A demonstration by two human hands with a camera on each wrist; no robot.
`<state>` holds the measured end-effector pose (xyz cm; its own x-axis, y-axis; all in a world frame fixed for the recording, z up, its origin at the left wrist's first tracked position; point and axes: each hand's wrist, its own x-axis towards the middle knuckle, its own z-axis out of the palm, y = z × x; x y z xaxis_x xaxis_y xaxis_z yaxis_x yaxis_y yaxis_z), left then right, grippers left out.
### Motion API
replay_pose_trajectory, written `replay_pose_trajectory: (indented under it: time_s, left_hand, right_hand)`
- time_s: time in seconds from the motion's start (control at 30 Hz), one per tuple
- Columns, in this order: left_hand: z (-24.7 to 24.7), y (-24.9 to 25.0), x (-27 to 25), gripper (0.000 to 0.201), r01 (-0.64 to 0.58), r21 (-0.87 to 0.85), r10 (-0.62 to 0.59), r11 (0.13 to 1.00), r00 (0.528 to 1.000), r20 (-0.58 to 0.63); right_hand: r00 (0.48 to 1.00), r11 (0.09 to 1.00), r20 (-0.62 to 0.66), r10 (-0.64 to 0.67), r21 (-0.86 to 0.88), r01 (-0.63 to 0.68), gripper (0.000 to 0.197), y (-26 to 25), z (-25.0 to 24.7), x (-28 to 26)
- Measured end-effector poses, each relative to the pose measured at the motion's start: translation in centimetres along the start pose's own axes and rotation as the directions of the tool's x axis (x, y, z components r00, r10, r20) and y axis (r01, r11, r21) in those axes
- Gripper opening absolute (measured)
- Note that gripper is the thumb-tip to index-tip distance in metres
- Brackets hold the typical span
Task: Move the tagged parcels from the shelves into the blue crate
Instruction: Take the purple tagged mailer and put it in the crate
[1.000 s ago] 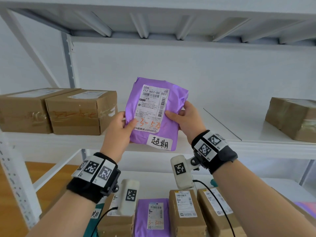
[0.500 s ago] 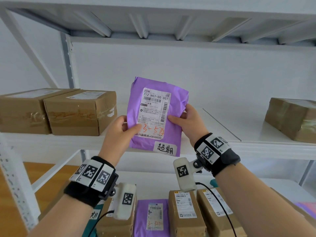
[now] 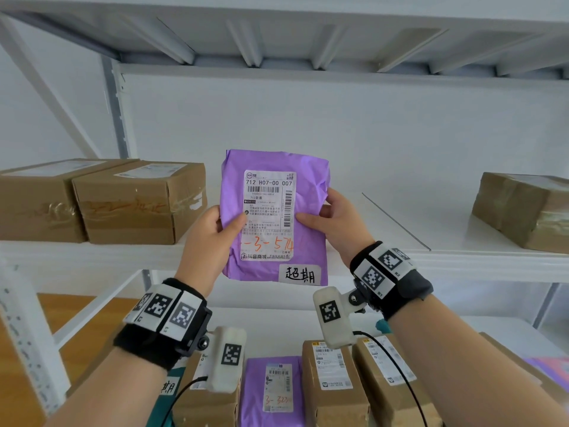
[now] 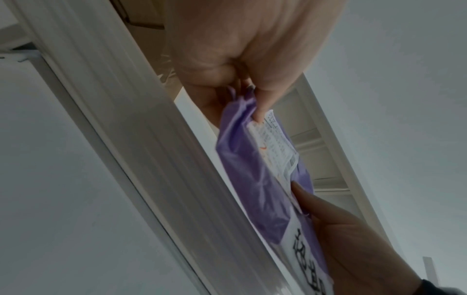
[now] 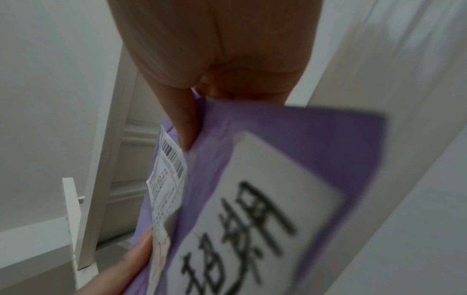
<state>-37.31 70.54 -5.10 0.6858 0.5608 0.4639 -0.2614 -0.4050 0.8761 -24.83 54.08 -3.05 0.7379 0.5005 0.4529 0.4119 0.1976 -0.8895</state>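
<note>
I hold a purple parcel bag (image 3: 308,174) upright in front of the middle shelf (image 3: 92,254). It carries a white shipping label and a handwritten white tag (image 3: 299,274) at its lower right corner. My left hand (image 3: 212,229) pinches its left edge, thumb on the label. My right hand (image 3: 331,221) pinches its right edge, thumb on the front. The left wrist view shows the purple parcel bag (image 4: 250,175) from its edge under my left hand (image 4: 242,79). In the right wrist view the tag (image 5: 255,215) is close and blurred. The blue crate is not in view.
Two brown boxes (image 3: 135,201) stand on the middle shelf at left, another brown box (image 3: 523,208) at right. On the shelf below stand a smaller purple parcel (image 3: 271,389) and several brown boxes (image 3: 332,383), one at left with part of a handwritten tag (image 3: 168,387).
Both hands have turned the purple parcel from tilted to nearly upright and drawn it slightly lower and toward me. Both grips are unchanged.
</note>
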Motion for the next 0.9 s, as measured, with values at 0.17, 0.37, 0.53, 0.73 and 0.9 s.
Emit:
replay_pose_trajectory:
  time_s: [0.17, 0.37, 0.53, 0.73, 0.9]
  left_hand:
    - [0.2, 0.1, 0.0, 0.030, -0.036, 0.057, 0.037, 0.998, 0.999, -0.025]
    - [-0.2, 0.4, -0.3, 0.030, -0.053, 0.045, 0.055, 0.998, 0.997, -0.047]
    - [-0.4, -0.2, -0.1, 0.029, -0.063, 0.046, 0.065, 0.997, 0.997, -0.047]
    - [-0.5, -1.0, 0.1, 0.032, -0.084, 0.041, 0.085, 0.996, 0.996, 0.000]
    - [-0.4, -1.2, 0.0, 0.029, -0.082, 0.025, 0.081, 0.996, 0.996, 0.032]
  right_hand:
    - [0.999, 0.999, 0.019, 0.041, -0.002, -0.041, 0.034, -0.2, 0.1, -0.4]
    - [0.989, 0.994, 0.097, 0.113, -0.013, -0.112, 0.029, -0.1, 0.1, -1.1]
    - [0.998, 0.990, 0.028, 0.055, -0.128, -0.051, 0.014, 0.3, 0.5, -1.3]
    - [0.994, 0.981, -0.105, 0.014, -0.192, -0.034, 0.010, 1.1, 0.8, -1.6]
    - [0.986, 0.974, -0.167, 0.014, -0.222, -0.052, 0.020, 1.3, 1.1, -2.5]
